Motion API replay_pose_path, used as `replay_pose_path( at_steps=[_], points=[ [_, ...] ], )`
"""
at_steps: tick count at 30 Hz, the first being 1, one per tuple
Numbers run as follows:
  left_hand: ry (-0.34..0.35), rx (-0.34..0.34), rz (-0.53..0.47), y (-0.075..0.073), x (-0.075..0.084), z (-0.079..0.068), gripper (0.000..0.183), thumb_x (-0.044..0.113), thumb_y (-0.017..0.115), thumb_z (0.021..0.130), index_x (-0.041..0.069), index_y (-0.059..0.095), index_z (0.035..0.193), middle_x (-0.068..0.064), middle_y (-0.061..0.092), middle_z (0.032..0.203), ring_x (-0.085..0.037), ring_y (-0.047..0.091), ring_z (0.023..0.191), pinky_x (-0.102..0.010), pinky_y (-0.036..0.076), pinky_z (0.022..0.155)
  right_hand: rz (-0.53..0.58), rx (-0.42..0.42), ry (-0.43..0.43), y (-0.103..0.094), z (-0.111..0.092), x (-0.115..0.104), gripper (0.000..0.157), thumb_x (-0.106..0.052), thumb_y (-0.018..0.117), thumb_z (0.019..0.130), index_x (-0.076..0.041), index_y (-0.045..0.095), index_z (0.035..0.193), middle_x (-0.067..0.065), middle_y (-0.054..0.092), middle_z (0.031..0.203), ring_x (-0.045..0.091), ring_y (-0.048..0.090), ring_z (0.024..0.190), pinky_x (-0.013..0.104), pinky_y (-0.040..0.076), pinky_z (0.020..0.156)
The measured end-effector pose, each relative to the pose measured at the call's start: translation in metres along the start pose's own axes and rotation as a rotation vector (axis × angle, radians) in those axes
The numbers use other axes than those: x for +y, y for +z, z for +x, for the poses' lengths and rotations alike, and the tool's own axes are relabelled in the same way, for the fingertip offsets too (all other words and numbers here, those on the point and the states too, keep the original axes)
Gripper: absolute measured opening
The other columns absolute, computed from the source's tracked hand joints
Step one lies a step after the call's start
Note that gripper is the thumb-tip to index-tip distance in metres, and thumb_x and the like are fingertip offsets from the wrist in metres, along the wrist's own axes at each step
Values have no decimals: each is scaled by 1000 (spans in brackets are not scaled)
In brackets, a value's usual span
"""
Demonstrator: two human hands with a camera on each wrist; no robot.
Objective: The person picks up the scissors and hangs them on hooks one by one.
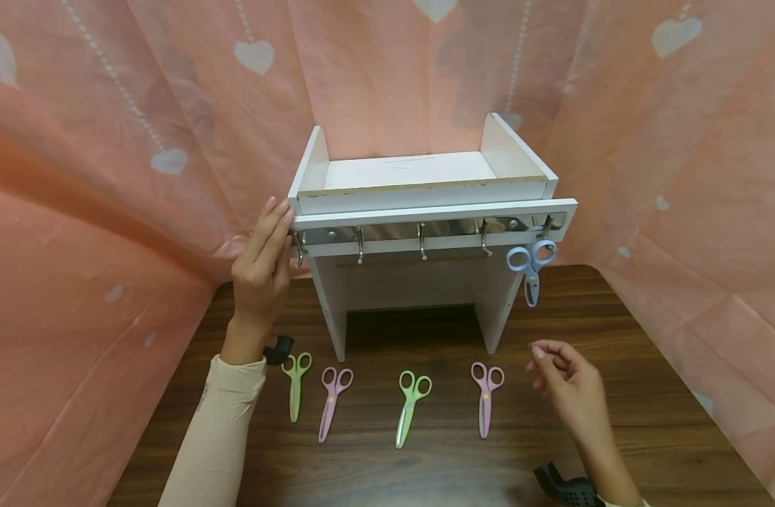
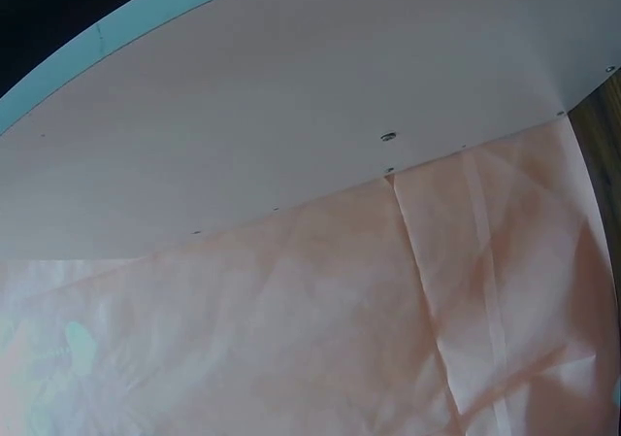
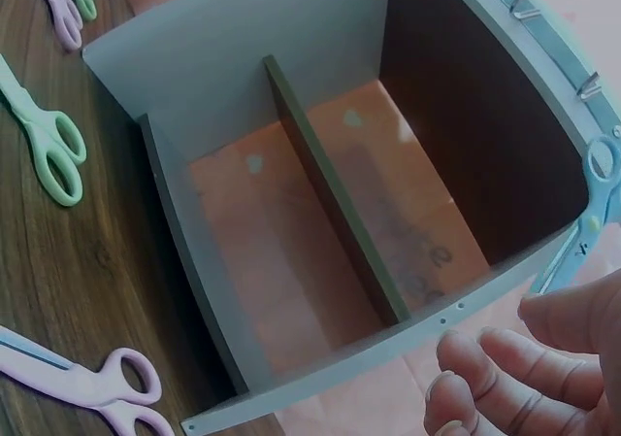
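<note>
My left hand (image 1: pixel 261 264) rests with straight fingers against the left end of a white hook rail (image 1: pixel 387 215), which has several metal hooks. From the rail's rightmost hook hangs a pair of blue scissors (image 1: pixel 532 271), handles up and blades down. Below those scissors and apart from them is my right hand (image 1: pixel 574 391), its fingers loosely bent around nothing. Closest to it on the table lie pink scissors (image 1: pixel 485 408). Farther left are green scissors (image 1: pixel 406 415), another pink pair (image 1: pixel 329 415) and another green pair (image 1: pixel 295 394). The left wrist view shows no fingers.
Behind the rail stands a white shelf unit (image 1: pixel 514 151) with side panels reaching down to the dark wooden table (image 1: pixel 425 479). Pink cloth (image 1: pixel 394 77) with pale hearts hangs around the back and sides. In the right wrist view a divider (image 3: pixel 335 193) crosses the unit's open space.
</note>
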State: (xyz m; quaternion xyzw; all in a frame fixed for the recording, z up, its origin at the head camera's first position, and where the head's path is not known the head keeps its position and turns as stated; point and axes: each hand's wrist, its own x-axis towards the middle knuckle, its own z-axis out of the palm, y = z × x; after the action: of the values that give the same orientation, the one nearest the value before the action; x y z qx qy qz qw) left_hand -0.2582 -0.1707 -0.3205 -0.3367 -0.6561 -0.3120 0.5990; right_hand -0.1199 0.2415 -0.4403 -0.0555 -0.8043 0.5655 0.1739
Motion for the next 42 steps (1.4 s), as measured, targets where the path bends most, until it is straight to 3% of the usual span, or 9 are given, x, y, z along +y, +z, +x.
replay_pose_path(
  at_steps=[10,18,26,37,42],
  points=[
    [2,-7,-9,0,0,1,40,-21,66,86,-5,71,123,-20,68,128,-44,60,124,-42,51,106,-5,-24,14,8,-9,3,24,-21,60,104,1,65,111,13,69,81,15,61,57,26,53,48],
    [-1,-4,8,1,0,0,38,-18,67,87,-4,71,122,-18,68,128,-41,60,125,-41,51,105,6,-18,22,13,-14,6,20,-16,61,103,2,66,110,3,68,76,15,61,55,26,52,45],
    [5,3,-10,2,0,1,37,-17,66,89,-3,71,123,-18,68,128,-43,60,124,-43,51,105,-41,-18,24,15,-16,10,19,-18,62,104,-1,67,108,10,69,79,19,62,56,29,54,46],
    [4,10,-16,3,-1,-1,35,-15,65,90,-3,71,123,-18,68,128,-43,60,124,-43,51,105,-47,-14,2,20,-20,14,17,-16,66,101,1,69,106,14,69,80,16,61,55,24,52,46],
    [-1,9,-23,3,-1,-1,36,-16,65,89,-4,71,123,-18,68,128,-41,59,126,-44,51,105,-46,-13,-8,22,-22,18,16,-13,68,99,1,69,106,7,68,79,17,61,55,25,53,48]
  ],
)
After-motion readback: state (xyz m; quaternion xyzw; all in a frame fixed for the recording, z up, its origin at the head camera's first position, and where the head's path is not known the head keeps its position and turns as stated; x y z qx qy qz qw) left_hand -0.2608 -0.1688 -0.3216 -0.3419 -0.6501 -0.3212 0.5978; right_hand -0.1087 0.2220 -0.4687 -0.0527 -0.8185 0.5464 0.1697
